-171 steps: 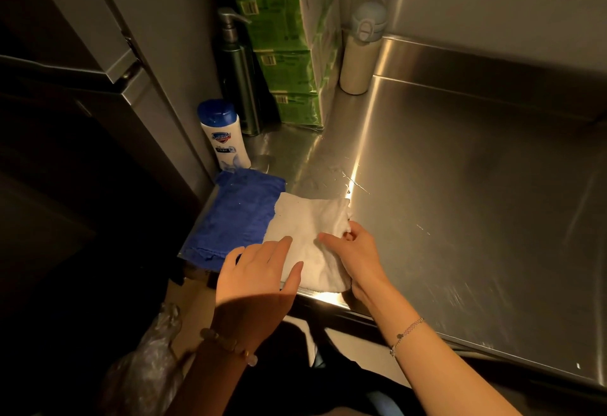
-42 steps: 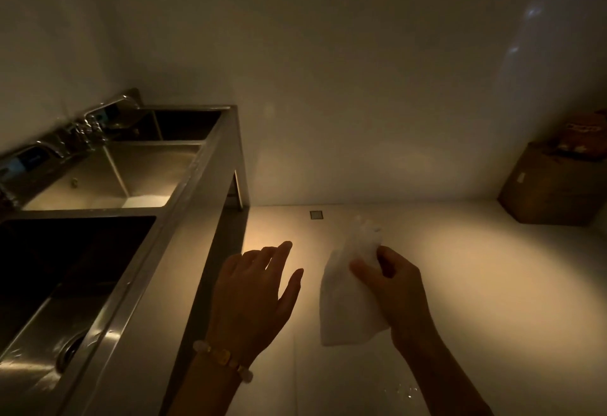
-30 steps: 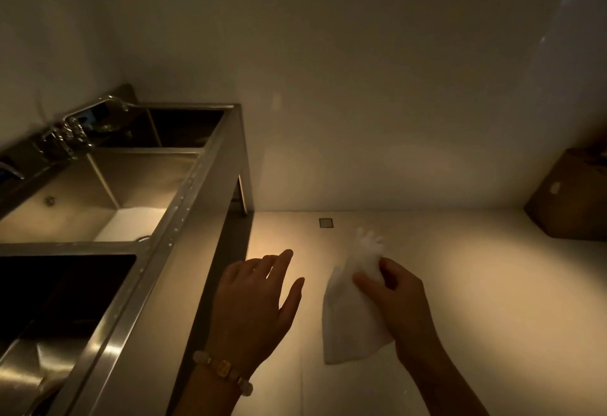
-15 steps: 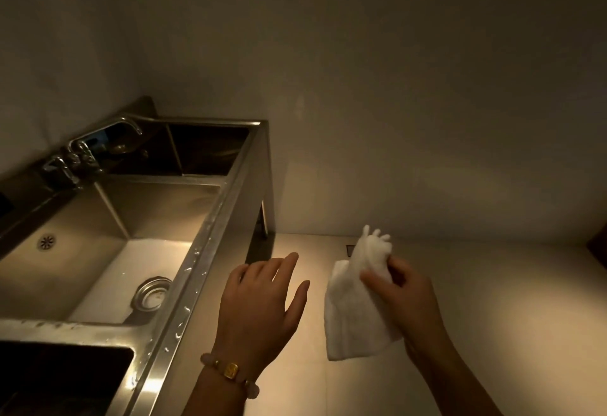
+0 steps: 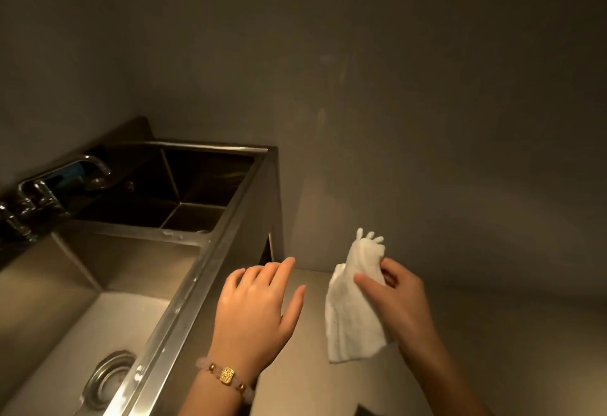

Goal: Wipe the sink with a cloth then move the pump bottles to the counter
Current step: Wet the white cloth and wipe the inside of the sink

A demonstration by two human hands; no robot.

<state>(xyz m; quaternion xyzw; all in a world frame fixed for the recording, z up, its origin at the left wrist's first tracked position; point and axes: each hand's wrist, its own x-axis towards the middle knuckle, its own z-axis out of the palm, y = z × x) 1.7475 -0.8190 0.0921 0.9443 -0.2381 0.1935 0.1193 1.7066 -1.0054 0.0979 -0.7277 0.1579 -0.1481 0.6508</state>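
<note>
- One grey wall: backdrop only, with no part in the task.
- One steel sink, at the left of the view, with two basins showing. The near basin is lit and the far basin is in shadow. Nothing lies in either. Judged not yet wiped, since no cloth touches it.
- One left hand: fingers straight and lightly spread, holding nothing. It hovers just to the right of the sink's rim, outside the basins.
- One right hand: thumb and fingers pinch the cloth near its top.
- One white cloth: bunched above the grip, with the rest hanging loose below. It is in the air to the right of the left hand, apart from the sink.
- One tap on the sink's back edge; no water seen running.
- One drain strainer, set in the near basin's floor.
- One beaded bracelet on the left wrist.
- Zero pump bottles in view, and no counter in view.
- Balance, as judged: cloth in hand and brought up to the sink. Wiping and moving the bottles both remain to be done.
</note>
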